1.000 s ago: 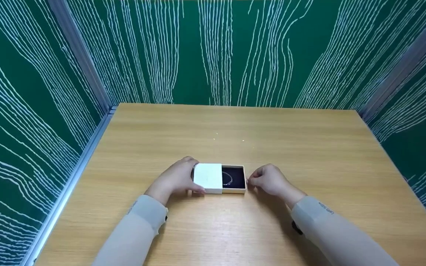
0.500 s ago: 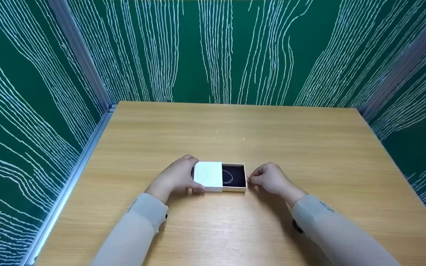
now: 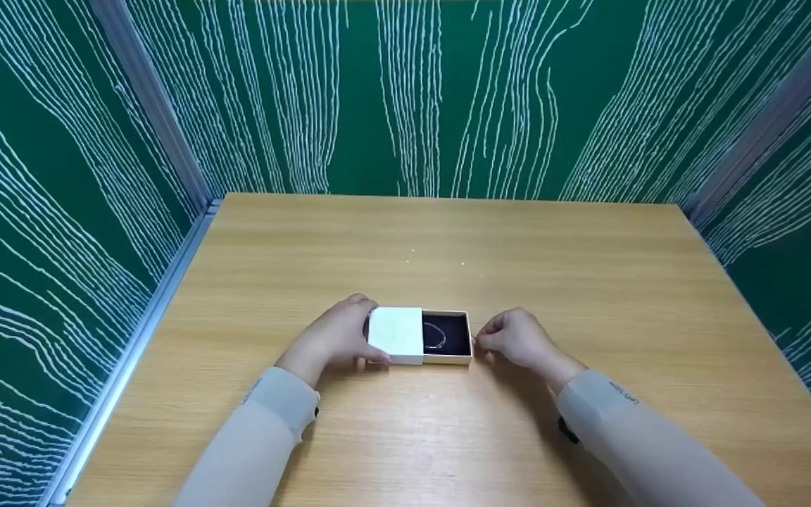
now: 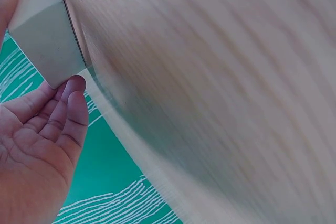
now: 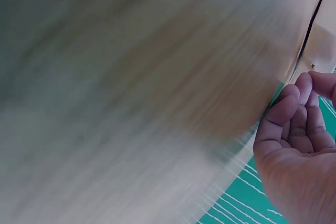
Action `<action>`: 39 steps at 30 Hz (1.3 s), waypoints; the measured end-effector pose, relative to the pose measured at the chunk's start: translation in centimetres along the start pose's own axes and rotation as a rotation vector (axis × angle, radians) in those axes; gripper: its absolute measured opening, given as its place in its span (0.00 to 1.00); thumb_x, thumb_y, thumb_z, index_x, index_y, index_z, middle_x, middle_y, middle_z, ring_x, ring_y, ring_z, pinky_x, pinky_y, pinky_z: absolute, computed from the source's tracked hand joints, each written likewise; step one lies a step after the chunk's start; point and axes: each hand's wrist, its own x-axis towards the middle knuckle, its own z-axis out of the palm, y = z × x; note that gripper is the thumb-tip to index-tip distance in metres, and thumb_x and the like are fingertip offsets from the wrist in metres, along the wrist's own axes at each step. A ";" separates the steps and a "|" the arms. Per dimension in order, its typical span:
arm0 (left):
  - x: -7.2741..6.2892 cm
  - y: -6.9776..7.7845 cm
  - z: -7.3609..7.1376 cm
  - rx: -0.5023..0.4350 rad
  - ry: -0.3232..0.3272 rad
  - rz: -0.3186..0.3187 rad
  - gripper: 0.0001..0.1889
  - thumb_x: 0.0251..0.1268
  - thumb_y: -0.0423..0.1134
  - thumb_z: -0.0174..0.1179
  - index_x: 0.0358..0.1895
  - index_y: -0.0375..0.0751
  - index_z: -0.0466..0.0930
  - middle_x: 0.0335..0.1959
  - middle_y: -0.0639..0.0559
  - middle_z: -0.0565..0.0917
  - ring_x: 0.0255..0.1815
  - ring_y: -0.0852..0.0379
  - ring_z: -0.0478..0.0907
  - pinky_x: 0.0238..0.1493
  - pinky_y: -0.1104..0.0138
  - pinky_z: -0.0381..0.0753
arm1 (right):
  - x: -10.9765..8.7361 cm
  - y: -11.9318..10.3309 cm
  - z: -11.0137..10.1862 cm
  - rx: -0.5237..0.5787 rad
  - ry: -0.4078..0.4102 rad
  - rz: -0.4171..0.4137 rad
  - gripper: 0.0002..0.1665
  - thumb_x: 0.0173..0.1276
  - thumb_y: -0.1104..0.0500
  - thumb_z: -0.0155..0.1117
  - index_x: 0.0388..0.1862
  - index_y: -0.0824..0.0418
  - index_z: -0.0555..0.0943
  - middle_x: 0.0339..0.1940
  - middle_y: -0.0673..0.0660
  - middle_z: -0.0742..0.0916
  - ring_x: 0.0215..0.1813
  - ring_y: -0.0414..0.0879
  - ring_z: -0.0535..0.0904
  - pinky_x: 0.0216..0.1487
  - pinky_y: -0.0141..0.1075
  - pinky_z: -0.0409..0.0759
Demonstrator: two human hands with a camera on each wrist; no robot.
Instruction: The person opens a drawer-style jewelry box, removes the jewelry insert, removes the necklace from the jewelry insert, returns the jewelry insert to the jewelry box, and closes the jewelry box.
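Note:
A white slide-out jewellery box lies on the wooden table, its sleeve (image 3: pixel 395 332) at the left and its drawer (image 3: pixel 448 360) partly out to the right. Inside, on dark padding, rests a thin bracelet (image 3: pixel 445 336), partly hidden under the sleeve. My left hand (image 3: pixel 335 336) grips the sleeve from the left, thumb along the near side. The left wrist view shows fingertips at a corner of the sleeve (image 4: pixel 47 45). At the drawer's right end, my right hand (image 3: pixel 518 339) pinches a small pull tab (image 5: pixel 313 66), mostly covered by thumb and finger.
Several tiny yellowish specks (image 3: pixel 462 264) dot the table (image 3: pixel 307 239) beyond the box. Green panels with white wavy lines (image 3: pixel 360 91) surround the table's back and sides, with metal posts (image 3: pixel 155 98) at the corners.
The drawer has slid slightly farther right out of the sleeve, the right hand moving with it. More of the dark padding shows. The left hand keeps its grip on the sleeve.

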 end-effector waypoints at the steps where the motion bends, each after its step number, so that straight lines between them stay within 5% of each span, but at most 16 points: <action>1: 0.0 0.0 0.0 0.001 0.000 0.000 0.55 0.53 0.55 0.91 0.83 0.37 0.74 0.81 0.45 0.78 0.79 0.42 0.78 0.89 0.47 0.73 | 0.0 0.0 0.0 -0.001 -0.001 0.002 0.07 0.72 0.62 0.76 0.41 0.65 0.96 0.37 0.56 0.96 0.34 0.38 0.83 0.37 0.29 0.81; 31: 0.2 -0.2 0.2 -0.016 -0.003 0.000 0.55 0.51 0.57 0.92 0.81 0.40 0.75 0.77 0.47 0.80 0.74 0.45 0.80 0.87 0.48 0.75 | -0.2 0.2 -0.1 -0.017 0.001 0.000 0.09 0.72 0.61 0.75 0.42 0.66 0.96 0.33 0.54 0.96 0.31 0.38 0.80 0.34 0.29 0.78; 39: 0.3 -0.4 0.2 -0.025 -0.005 0.005 0.56 0.51 0.56 0.92 0.82 0.39 0.74 0.79 0.46 0.79 0.76 0.44 0.79 0.88 0.47 0.74 | -0.1 -0.1 -0.4 -0.023 -0.008 0.016 0.12 0.73 0.58 0.76 0.47 0.65 0.96 0.45 0.58 0.97 0.45 0.44 0.87 0.47 0.33 0.83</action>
